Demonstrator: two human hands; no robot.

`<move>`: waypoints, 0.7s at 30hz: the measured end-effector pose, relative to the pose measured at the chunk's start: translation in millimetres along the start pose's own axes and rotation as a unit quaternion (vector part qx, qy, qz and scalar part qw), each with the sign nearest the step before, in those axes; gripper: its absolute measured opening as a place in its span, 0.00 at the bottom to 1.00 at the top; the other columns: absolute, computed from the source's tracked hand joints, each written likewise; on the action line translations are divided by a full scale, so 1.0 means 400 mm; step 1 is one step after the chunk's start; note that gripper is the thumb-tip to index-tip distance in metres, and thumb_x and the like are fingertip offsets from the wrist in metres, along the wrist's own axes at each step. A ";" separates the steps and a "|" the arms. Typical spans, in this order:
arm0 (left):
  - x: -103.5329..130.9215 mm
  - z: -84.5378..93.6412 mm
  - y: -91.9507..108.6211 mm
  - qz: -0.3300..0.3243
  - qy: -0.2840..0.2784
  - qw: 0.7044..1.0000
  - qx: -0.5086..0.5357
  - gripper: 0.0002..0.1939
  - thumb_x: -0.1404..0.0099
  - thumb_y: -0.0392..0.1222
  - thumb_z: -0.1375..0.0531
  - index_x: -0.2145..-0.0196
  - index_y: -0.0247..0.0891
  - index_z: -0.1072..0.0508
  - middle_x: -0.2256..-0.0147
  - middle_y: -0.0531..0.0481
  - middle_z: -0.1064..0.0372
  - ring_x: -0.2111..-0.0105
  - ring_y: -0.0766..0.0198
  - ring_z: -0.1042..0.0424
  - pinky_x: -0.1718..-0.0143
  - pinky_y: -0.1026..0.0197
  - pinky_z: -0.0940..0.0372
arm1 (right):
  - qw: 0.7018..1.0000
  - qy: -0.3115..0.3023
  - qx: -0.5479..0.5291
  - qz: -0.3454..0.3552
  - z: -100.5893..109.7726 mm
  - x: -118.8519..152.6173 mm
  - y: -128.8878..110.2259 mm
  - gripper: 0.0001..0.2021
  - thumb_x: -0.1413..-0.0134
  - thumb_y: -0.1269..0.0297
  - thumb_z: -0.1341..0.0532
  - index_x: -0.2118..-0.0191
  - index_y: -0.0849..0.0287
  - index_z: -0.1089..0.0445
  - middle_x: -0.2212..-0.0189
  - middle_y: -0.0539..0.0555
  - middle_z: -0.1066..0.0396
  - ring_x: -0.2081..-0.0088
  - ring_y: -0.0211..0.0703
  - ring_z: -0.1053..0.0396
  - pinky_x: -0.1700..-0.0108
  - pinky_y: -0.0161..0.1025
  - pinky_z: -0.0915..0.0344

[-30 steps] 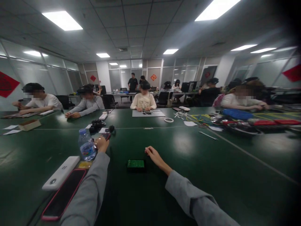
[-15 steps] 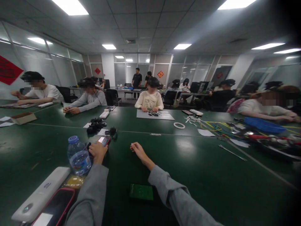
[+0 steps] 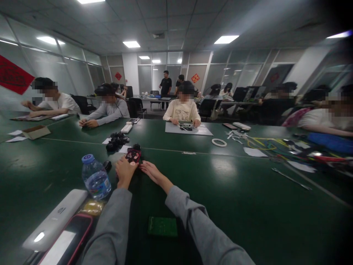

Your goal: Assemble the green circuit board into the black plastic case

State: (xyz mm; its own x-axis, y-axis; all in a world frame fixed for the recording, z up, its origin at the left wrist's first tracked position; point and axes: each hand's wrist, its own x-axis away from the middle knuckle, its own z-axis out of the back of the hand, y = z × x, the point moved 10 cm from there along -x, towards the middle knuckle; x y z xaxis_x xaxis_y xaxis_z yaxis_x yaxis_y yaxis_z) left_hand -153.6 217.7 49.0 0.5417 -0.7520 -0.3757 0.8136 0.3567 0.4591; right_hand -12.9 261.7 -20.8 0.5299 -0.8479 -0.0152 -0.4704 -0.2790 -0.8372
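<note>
"What has the person nearest us got there?"

"A small phone (image 3: 133,157), by the look of it, with a red rim. It's out on the green table (image 3: 248,217), just beyond the hands."

"Held?"

"The left hand (image 3: 126,171) is at its near edge, but from here I can't tell whether the fingers are closed around it. The right hand (image 3: 151,172) has its fingers stretched loosely towards it, not gripping anything. The hands are close together; I can't tell if they touch."

"And just past the phone?"

"A jumble of black gear (image 3: 117,141), with a scrap of white paper (image 3: 124,149) beside it."

"There's a water bottle (image 3: 96,180) too."

"Yes, upright, left of the left hand. Nearer us are a yellow packet (image 3: 93,207), a long white case (image 3: 56,221) and a larger phone (image 3: 67,241) by the left sleeve (image 3: 110,228)."

"That green box (image 3: 162,226)?"

"Flat on the table, between the forearms. Across from it, a person in a cream top (image 3: 182,111) is working over a grey mat (image 3: 172,129)."
</note>
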 end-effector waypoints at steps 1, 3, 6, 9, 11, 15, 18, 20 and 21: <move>0.010 0.005 0.033 -0.031 0.009 0.999 0.027 0.40 0.50 0.56 0.36 0.46 0.30 0.44 0.52 0.29 0.39 0.50 0.39 0.39 0.51 0.46 0.45 | 1.000 -0.002 -0.029 0.004 0.001 0.000 -0.006 0.12 0.49 0.60 0.34 0.61 0.60 0.31 0.63 0.53 0.28 0.61 0.38 0.30 0.51 0.38 0.36; 0.030 0.021 0.085 -0.073 0.036 0.992 0.097 0.40 0.50 0.54 0.35 0.46 0.31 0.44 0.51 0.30 0.40 0.49 0.40 0.40 0.48 0.47 0.46 | 0.997 0.000 -0.076 0.004 0.008 0.000 -0.012 0.11 0.48 0.58 0.35 0.63 0.59 0.31 0.64 0.52 0.27 0.62 0.37 0.30 0.53 0.37 0.36; 0.058 0.036 0.133 -0.098 0.057 0.968 0.226 0.39 0.53 0.50 0.32 0.48 0.33 0.42 0.52 0.33 0.39 0.48 0.42 0.41 0.48 0.48 0.46 | 0.992 0.027 -0.119 -0.020 0.025 0.004 -0.010 0.13 0.44 0.52 0.39 0.61 0.57 0.32 0.65 0.51 0.27 0.63 0.39 0.30 0.57 0.37 0.35; 0.077 0.033 0.153 -0.089 0.050 0.954 0.281 0.38 0.55 0.46 0.31 0.49 0.36 0.41 0.52 0.35 0.40 0.47 0.43 0.43 0.48 0.48 0.46 | 0.988 0.043 -0.142 -0.039 0.033 0.012 -0.010 0.15 0.41 0.49 0.44 0.59 0.56 0.32 0.64 0.51 0.27 0.62 0.40 0.30 0.59 0.37 0.34; 0.085 0.029 0.159 -0.082 0.042 0.951 0.294 0.38 0.56 0.45 0.30 0.50 0.36 0.40 0.51 0.35 0.41 0.47 0.43 0.44 0.47 0.47 0.47 | 0.987 0.043 -0.152 -0.042 0.032 0.016 -0.013 0.15 0.39 0.50 0.45 0.58 0.57 0.33 0.64 0.51 0.27 0.63 0.40 0.30 0.59 0.37 0.34; 0.092 0.028 0.162 -0.075 0.040 0.939 0.334 0.38 0.57 0.43 0.30 0.50 0.37 0.39 0.53 0.36 0.40 0.47 0.42 0.44 0.47 0.46 0.48 | 0.984 0.038 -0.162 -0.056 0.028 0.018 -0.012 0.14 0.38 0.53 0.45 0.58 0.58 0.33 0.64 0.51 0.27 0.65 0.39 0.29 0.58 0.37 0.34; 0.098 0.029 0.175 -0.097 0.045 0.945 0.309 0.37 0.55 0.44 0.30 0.49 0.36 0.39 0.53 0.36 0.40 0.49 0.43 0.42 0.47 0.46 0.47 | 0.984 0.039 -0.168 -0.051 0.029 0.021 -0.019 0.13 0.38 0.54 0.45 0.55 0.57 0.34 0.60 0.52 0.27 0.63 0.40 0.29 0.57 0.38 0.34; 0.102 0.032 0.180 -0.109 0.057 0.943 0.309 0.37 0.55 0.44 0.30 0.49 0.36 0.39 0.54 0.37 0.40 0.50 0.44 0.41 0.48 0.47 0.46 | 0.984 0.040 -0.167 -0.039 0.032 0.022 -0.028 0.13 0.39 0.55 0.44 0.53 0.56 0.35 0.58 0.52 0.27 0.61 0.39 0.29 0.56 0.38 0.34; 0.104 0.033 0.180 -0.111 0.063 0.940 0.316 0.37 0.55 0.44 0.30 0.49 0.36 0.39 0.54 0.37 0.39 0.50 0.44 0.41 0.48 0.47 0.46 | 0.985 0.040 -0.164 -0.033 0.034 0.022 -0.031 0.13 0.39 0.56 0.44 0.53 0.56 0.35 0.58 0.52 0.27 0.61 0.39 0.29 0.55 0.38 0.33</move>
State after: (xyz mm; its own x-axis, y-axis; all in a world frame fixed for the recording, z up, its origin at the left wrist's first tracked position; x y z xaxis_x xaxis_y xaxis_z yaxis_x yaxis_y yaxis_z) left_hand -75.2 205.1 77.1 0.4256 -0.6838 -0.5927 0.6437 -0.2316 0.7294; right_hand 7.3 263.8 -17.9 0.5156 -0.8524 0.0867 -0.6471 -0.4537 -0.6127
